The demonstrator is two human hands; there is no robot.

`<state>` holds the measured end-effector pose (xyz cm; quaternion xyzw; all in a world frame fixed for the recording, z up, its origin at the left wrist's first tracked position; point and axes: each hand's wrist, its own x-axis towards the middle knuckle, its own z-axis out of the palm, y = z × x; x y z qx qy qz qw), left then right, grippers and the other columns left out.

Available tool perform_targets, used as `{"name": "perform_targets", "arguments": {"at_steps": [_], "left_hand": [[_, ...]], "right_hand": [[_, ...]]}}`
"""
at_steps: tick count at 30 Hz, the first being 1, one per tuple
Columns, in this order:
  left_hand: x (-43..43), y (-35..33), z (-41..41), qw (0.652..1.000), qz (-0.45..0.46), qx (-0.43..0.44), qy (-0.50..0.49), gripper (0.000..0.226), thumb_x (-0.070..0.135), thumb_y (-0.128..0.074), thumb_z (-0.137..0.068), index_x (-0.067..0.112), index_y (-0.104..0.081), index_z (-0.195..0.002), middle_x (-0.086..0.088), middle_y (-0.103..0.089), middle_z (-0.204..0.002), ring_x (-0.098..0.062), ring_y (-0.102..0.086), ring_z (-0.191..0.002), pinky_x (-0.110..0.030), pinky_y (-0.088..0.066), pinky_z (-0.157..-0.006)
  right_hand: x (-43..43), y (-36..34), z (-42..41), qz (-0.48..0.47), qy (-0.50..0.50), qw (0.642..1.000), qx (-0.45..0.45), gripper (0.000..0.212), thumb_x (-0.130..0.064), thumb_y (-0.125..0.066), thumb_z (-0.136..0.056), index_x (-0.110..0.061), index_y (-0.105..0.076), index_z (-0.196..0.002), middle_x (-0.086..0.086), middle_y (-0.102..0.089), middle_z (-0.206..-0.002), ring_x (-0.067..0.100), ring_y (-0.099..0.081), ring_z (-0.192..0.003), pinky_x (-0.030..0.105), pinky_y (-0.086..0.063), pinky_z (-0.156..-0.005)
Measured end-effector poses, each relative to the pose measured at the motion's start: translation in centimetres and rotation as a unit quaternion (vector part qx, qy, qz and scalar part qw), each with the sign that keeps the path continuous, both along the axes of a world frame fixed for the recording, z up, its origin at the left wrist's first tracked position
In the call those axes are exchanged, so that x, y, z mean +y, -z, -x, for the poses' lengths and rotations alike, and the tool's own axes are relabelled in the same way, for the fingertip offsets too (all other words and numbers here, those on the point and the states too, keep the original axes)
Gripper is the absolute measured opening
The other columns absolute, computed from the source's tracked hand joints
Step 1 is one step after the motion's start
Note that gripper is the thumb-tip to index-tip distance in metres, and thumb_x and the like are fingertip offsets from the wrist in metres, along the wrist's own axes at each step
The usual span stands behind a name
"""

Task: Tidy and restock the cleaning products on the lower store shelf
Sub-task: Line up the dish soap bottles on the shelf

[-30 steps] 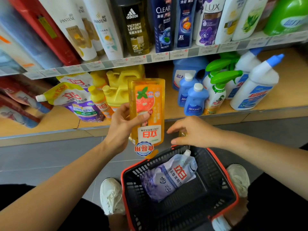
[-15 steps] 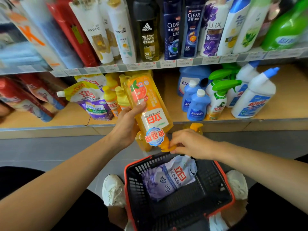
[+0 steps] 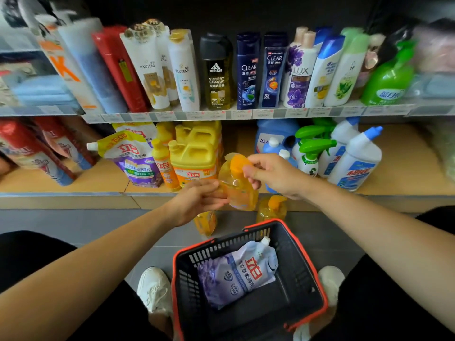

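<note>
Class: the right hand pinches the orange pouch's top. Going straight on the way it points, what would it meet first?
Likely the large yellow jug on the lower shelf: the right hand, with the orange pouch, points leftward at it. Depth is unclear.

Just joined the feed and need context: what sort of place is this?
Most likely a shop aisle for toiletries and cleaners: price labels run beneath rows of branded shampoo bottles, and a shopping basket sits on the floor.
</note>
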<state>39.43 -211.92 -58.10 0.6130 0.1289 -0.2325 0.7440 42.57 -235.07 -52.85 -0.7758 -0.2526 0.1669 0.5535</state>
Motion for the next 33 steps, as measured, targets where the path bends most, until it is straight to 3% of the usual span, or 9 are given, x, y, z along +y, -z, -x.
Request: {"name": "perform_targets", "arguments": {"at_steps": [5,9,12,15,19,22,27,30,33], "left_hand": [[2.0,1.7,-1.9,0.984,-0.167,-0.062,-0.001,0.022,0.015,-0.065,-0.098,0.005,-0.067,-0.117,-0.014,-0.077,-0.108,-0.023,-0.075,-0.086,-0.028,-0.061,-0.072],[4.7,5.3,-3.5,0.935,-0.348,-0.059,-0.041,0.004,0.013,-0.068,-0.095,0.010,-0.069,-0.093,-0.014,-0.074,-0.097,-0.026,-0.070,-0.086,-0.036,-0.059,-0.076],[6.5,8.0,-4.2,0.899,-0.433,-0.050,-0.037,0.014,0.018,-0.070,-0.094,0.012,-0.063,-0.104,-0.010,-0.068,-0.100,-0.027,-0.066,-0.092,-0.046,-0.059,-0.087],[7.1,9.7,-4.6,0.907,-0.421,-0.004,-0.015,0.031,0.029,-0.070,-0.095,0.016,-0.053,-0.118,-0.005,-0.063,-0.104,-0.026,-0.065,-0.094,-0.044,-0.059,-0.084],[6.4,11.2,-5.0,0.919,-0.389,0.043,0.040,0.025,0.036,-0.063,-0.099,0.014,-0.059,-0.109,-0.008,-0.069,-0.101,-0.022,-0.068,-0.083,-0.033,-0.057,-0.065],[6.4,11.9,-5.1,0.928,-0.365,0.062,0.037,0.025,0.037,-0.058,-0.102,0.012,-0.062,-0.105,-0.008,-0.071,-0.101,-0.021,-0.069,-0.083,-0.031,-0.057,-0.063],[6.6,12.1,-5.5,0.949,-0.299,0.094,0.041,0.025,0.036,-0.052,-0.105,0.013,-0.063,-0.103,-0.010,-0.071,-0.104,-0.021,-0.070,-0.085,-0.030,-0.058,-0.066],[6.6,12.2,-5.5,0.949,-0.299,0.091,0.043,0.025,0.035,-0.051,-0.106,0.012,-0.062,-0.102,-0.009,-0.069,-0.101,-0.020,-0.069,-0.085,-0.027,-0.057,-0.065],[6.4,12.1,-5.5,0.948,-0.306,0.078,0.042,0.029,0.035,-0.052,-0.105,0.008,-0.062,-0.102,-0.011,-0.068,-0.100,-0.021,-0.068,-0.085,-0.027,-0.057,-0.067]], "right_hand": [[0.7,2.2,-3.3,-0.018,0.048,0.997,0.058,0.030,-0.014,-0.048,-0.104,-0.012,-0.058,-0.076,0.002,-0.053,-0.067,0.006,-0.052,-0.055,0.022,-0.043,-0.059],[0.3,3.2,-5.8,-0.030,0.098,0.992,0.073,0.031,-0.017,-0.048,-0.104,-0.013,-0.062,-0.077,-0.003,-0.055,-0.063,0.005,-0.052,-0.053,0.024,-0.042,-0.058],[0.6,3.1,-7.7,-0.040,0.113,0.990,0.079,0.030,-0.021,-0.048,-0.104,-0.013,-0.065,-0.081,-0.006,-0.060,-0.063,0.007,-0.057,-0.058,0.026,-0.047,-0.063],[1.3,2.8,-9.3,-0.049,0.121,0.989,0.074,0.028,-0.019,-0.044,-0.106,-0.014,-0.066,-0.088,-0.001,-0.061,-0.072,0.008,-0.058,-0.063,0.023,-0.048,-0.061],[2.2,3.0,-11.2,-0.037,0.143,0.987,0.068,0.026,-0.017,-0.043,-0.106,-0.020,-0.066,-0.095,-0.001,-0.065,-0.085,0.006,-0.061,-0.071,0.018,-0.049,-0.061],[3.0,3.6,-12.2,-0.019,0.149,0.985,0.086,0.025,-0.015,-0.042,-0.106,-0.024,-0.065,-0.103,-0.001,-0.069,-0.102,0.009,-0.064,-0.083,0.019,-0.049,-0.066],[3.2,4.9,-13.3,-0.015,0.123,0.976,0.179,0.022,-0.010,-0.045,-0.104,-0.016,-0.060,-0.119,0.002,-0.062,-0.127,0.015,-0.065,-0.098,0.027,-0.049,-0.075],[3.0,5.3,-13.3,-0.002,0.089,0.978,0.189,0.035,-0.008,-0.046,-0.103,-0.014,-0.049,-0.138,0.002,-0.056,-0.136,0.017,-0.066,-0.096,0.027,-0.049,-0.073],[2.3,5.6,-13.3,0.048,0.059,0.985,0.154,0.053,-0.008,-0.052,-0.101,-0.020,-0.035,-0.151,0.002,-0.060,-0.132,0.020,-0.068,-0.094,0.027,-0.051,-0.071]]}}
